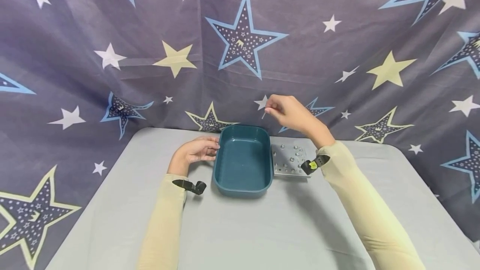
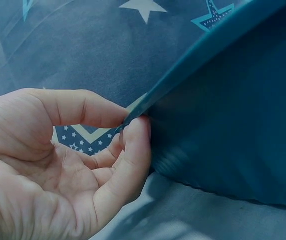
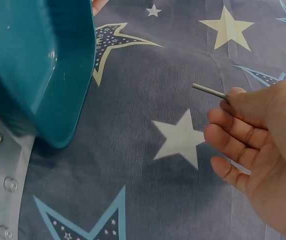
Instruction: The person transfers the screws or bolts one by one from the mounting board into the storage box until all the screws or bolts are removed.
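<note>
A deep teal plastic tray (image 1: 243,163), rectangular with rounded corners, sits on the table. At its left side, my left hand (image 1: 200,149) pinches the rim between thumb and fingers, as the left wrist view shows at the tray's edge (image 2: 183,65). My right hand (image 1: 286,111) is raised behind and above the tray's far right corner. Between its thumb and index finger it pinches a short, thin metal pin (image 3: 209,90), whose free end sticks out; the other fingers are loosely bent. Right of the tray lies a silver metal plate (image 1: 283,170) with several small round metal pieces on it.
A pale grey cloth covers the table (image 1: 240,228). Behind it hangs a dark grey curtain (image 1: 225,91) printed with stars, close to the tray's far edge. The metal plate lies right against the tray's right side, partly under my right forearm.
</note>
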Demonstrator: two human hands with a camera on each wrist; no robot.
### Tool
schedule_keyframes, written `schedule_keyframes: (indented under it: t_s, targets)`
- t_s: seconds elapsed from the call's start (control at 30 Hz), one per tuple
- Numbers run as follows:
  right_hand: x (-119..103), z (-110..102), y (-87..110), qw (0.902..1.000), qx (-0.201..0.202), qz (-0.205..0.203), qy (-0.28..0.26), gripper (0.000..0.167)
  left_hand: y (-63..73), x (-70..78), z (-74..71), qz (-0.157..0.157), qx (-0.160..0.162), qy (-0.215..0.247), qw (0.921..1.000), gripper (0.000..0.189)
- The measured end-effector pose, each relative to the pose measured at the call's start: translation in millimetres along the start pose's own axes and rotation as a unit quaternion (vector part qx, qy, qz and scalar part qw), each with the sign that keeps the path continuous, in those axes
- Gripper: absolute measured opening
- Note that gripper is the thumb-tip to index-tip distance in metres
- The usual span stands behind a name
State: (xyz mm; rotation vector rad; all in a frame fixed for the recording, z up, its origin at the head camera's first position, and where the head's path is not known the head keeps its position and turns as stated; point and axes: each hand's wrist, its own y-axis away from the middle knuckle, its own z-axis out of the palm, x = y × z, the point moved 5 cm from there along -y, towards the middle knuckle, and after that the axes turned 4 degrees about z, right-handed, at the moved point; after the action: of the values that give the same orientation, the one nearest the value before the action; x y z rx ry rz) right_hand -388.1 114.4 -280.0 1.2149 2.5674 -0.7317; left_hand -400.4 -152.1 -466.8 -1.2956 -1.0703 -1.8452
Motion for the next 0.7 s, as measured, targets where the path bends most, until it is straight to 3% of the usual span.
schedule_keyframes:
  t_s: [0.3, 0.57, 0.7]
  targets:
    - [-8.5, 19.3, -24.2, 0.9977, -0.06, 0.026, -0.016, 0.01, -0.4, -2.9, 2.1, 0.004, 0.003, -0.011, 0.9999, 0.027]
    - [-13.6, 52.9, -40.0, 0.9924, -0.117, 0.031, -0.021, 0.014, 0.3, -5.1, 3.5, -0.001, -0.003, -0.022, 0.9997, 0.022]
    - [-16.6, 64.2, -44.4, 0.9915, -0.121, 0.039, -0.026, 0.014, -0.9, -3.6, 0.6, 0.01, 0.002, -0.02, 0.9997, 0.021]
